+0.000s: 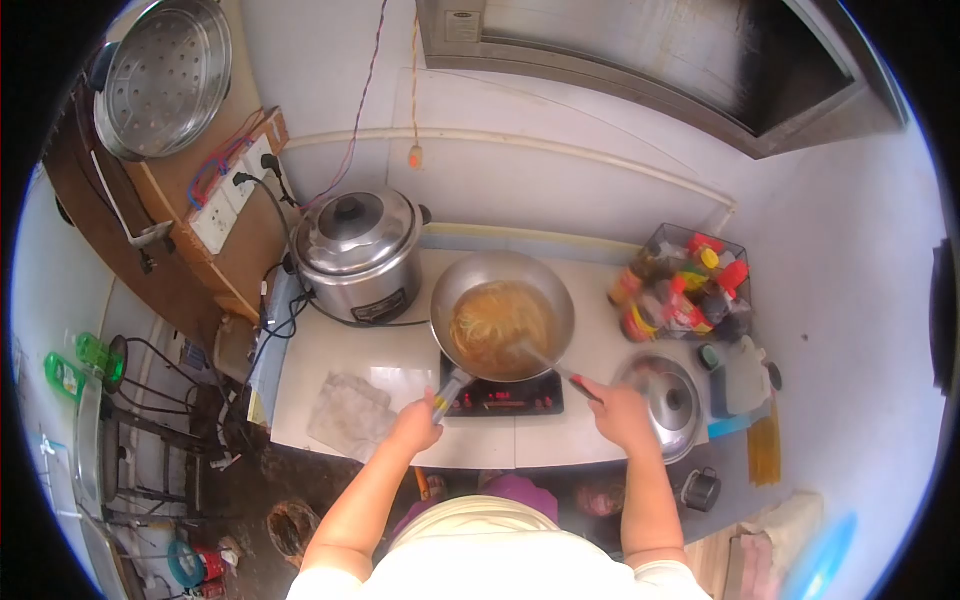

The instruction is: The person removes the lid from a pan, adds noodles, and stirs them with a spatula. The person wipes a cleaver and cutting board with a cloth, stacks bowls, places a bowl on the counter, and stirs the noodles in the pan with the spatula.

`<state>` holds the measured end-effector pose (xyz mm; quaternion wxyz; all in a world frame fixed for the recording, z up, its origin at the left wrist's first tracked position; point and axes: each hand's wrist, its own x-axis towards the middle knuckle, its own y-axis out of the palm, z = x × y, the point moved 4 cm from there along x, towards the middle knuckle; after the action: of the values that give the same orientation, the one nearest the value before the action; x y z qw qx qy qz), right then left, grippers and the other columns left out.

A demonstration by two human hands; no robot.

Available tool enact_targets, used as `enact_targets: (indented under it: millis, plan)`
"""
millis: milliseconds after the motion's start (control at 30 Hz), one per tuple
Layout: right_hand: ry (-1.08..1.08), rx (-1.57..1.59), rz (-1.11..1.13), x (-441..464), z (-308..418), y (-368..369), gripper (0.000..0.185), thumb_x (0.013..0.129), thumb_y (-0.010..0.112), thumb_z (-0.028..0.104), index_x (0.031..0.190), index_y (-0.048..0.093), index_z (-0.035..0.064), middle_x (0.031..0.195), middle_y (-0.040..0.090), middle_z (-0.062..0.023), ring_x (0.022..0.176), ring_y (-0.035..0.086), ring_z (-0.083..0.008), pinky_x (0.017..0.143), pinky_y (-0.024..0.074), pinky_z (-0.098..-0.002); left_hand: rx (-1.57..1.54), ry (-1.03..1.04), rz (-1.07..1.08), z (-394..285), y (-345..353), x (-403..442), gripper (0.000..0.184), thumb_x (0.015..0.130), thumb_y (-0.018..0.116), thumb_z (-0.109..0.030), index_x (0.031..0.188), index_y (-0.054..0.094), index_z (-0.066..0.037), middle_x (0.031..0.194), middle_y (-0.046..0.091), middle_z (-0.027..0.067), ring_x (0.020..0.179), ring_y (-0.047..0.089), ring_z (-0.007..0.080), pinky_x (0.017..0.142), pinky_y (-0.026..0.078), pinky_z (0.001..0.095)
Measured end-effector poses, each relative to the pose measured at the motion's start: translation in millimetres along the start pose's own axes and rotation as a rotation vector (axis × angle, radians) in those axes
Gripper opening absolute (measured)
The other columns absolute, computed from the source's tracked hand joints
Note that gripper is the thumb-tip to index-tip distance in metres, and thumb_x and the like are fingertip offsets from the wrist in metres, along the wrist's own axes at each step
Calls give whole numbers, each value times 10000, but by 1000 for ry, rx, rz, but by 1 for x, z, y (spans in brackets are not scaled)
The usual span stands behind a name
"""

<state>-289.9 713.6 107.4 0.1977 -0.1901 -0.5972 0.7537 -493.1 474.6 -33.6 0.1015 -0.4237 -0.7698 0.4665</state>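
Note:
A metal wok (pixel 446 285) stands on the black induction cooker (pixel 505 398), whose red display is lit. Brownish liquid with what look like noodles (pixel 500 315) fills its bottom. My left hand (pixel 416 428) is closed around the wok's handle (pixel 452 388). In my right hand (pixel 620 415) I grip the dark handle of a spatula (pixel 552 366); its blade dips into the food and is blurred, so its exact shape is unclear. Right of my right hand lies a steel lid (pixel 668 425) with a black knob. A grey folded cloth (pixel 350 412) lies left of my left hand.
A lidded steel rice cooker (pixel 360 260) stands at the back left, its cord running across the white counter (pixel 300 375). At the back right, a wire basket (pixel 745 262) holds bottles and packets. A pale container (pixel 742 375) stands near the right wall. Power sockets (pixel 225 210) are on the left.

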Motion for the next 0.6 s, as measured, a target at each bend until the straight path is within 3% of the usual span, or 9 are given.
enact_targets:
  millis: [300, 600]
  plan:
    - [97, 329, -205, 41, 10, 72, 392, 828, 565, 170, 1218, 554, 199, 832, 582, -170, 828, 576, -345, 735, 458, -432, 1, -34, 78, -11, -10, -5, 764, 698, 644, -145, 1312, 269, 111, 973, 589, 257, 922, 574, 387, 791, 470, 439]
    - [-4, 198, -26, 31, 10, 50, 387, 837, 549, 195, 1224, 546, 211, 843, 584, -166, 849, 580, -333, 739, 460, -432, 29, -10, 56, -6, -6, -1, 763, 684, 646, -140, 1305, 281, 110, 941, 604, 242, 891, 585, 388, 768, 479, 443]
